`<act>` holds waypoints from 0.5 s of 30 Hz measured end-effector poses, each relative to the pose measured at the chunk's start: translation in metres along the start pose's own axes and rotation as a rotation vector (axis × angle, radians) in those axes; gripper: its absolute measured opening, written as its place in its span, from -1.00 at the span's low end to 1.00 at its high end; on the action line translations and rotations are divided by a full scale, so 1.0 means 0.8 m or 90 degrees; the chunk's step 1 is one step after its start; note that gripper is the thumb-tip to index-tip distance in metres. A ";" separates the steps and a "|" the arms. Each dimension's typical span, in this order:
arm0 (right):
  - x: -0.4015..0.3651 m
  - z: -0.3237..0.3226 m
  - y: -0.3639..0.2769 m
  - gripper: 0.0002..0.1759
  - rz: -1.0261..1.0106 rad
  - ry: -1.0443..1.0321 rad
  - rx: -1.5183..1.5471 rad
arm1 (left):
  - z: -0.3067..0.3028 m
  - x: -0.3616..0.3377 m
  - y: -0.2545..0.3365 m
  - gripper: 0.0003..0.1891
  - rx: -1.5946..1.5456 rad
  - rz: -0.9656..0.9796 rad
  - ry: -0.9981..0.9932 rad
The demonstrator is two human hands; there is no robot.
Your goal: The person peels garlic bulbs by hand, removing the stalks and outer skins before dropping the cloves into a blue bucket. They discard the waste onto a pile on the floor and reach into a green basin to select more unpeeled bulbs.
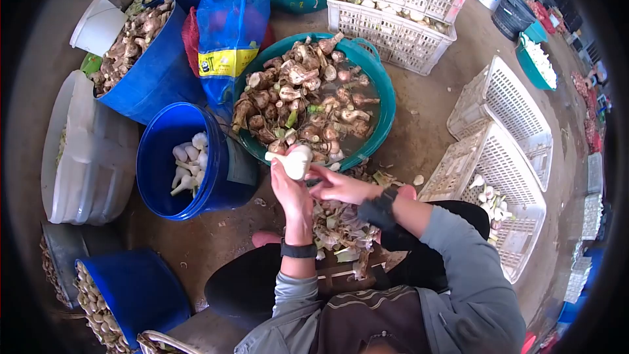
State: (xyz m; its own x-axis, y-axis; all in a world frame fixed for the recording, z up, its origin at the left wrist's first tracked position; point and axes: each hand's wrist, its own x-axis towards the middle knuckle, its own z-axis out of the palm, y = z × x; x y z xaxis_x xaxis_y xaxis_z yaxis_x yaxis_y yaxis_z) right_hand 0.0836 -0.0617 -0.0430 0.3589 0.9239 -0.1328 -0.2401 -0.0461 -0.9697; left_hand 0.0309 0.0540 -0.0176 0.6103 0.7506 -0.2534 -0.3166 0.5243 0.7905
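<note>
My left hand [289,190] is closed around a peeled white garlic bulb [299,161], whose stem points left. My right hand [344,187] is just right of the bulb, its fingers stretched toward it and slightly apart; whether a fingertip touches the bulb is hard to tell. Just beyond both hands stands a round green tub [386,101] of unpeeled, dirty garlic bulbs [301,78] in water. Below the hands, a heap of garlic skins and leaves [344,229] lies between my knees.
To the left, a blue bucket [147,187] holds peeled garlic. White crates [524,229] stand at the right, the nearer one with some bulbs inside. Stacked crates [386,29] are behind the tub. Blue barrels of garlic [147,85] line the far left.
</note>
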 end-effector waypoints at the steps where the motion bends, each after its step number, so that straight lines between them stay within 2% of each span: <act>1: 0.010 0.003 -0.004 -0.42 0.059 -0.044 0.215 | 0.003 0.000 -0.001 -0.60 0.020 0.011 -0.028; 2: 0.021 -0.003 0.003 -0.52 0.057 -0.095 0.129 | 0.006 0.002 0.000 -0.63 0.062 0.085 -0.059; 3: 0.031 -0.012 0.017 -0.64 0.123 -0.123 -0.049 | 0.005 0.009 0.010 -0.65 0.139 0.176 -0.090; 5: 0.027 -0.058 0.076 -0.72 -0.222 -0.160 -0.650 | 0.003 0.037 0.048 -0.64 0.286 0.366 -0.072; 6: 0.023 -0.077 0.064 -0.71 -0.146 0.013 -0.929 | -0.004 0.058 0.075 -0.65 0.351 0.456 -0.024; 7: 0.033 -0.112 0.047 -0.70 -0.186 0.054 -1.000 | -0.012 0.079 0.105 -0.65 0.416 0.545 0.029; 8: 0.055 -0.144 0.033 -0.73 0.006 0.191 -0.737 | -0.018 0.096 0.138 -0.65 0.522 0.609 0.072; 9: 0.058 -0.187 0.047 -0.79 -0.171 0.263 -0.980 | -0.020 0.109 0.164 -0.60 0.630 0.672 0.117; 10: 0.070 -0.220 0.070 -0.80 -0.142 0.356 -1.018 | -0.023 0.115 0.174 -0.55 0.781 0.767 0.219; 11: 0.077 -0.236 0.078 -0.78 0.063 0.303 -1.059 | -0.024 0.116 0.180 -0.49 0.928 0.860 0.330; 12: 0.091 -0.256 0.126 -0.76 0.118 0.368 -0.991 | -0.014 0.109 0.171 -0.44 0.884 0.818 0.268; 13: 0.102 -0.266 0.167 -0.74 0.170 0.429 -0.918 | -0.003 0.102 0.148 -0.47 0.781 0.718 0.167; 15: 0.092 -0.238 0.145 -0.67 0.317 0.261 -0.977 | 0.005 0.090 0.095 -0.56 0.726 0.613 -0.029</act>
State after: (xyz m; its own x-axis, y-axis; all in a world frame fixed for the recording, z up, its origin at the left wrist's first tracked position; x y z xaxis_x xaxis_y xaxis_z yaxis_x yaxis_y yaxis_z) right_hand 0.2538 -0.0716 -0.2042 0.7811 0.5624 -0.2712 0.5661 -0.8211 -0.0723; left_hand 0.0536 0.1459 0.0267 0.5307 0.5931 0.6055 0.1102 -0.7566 0.6445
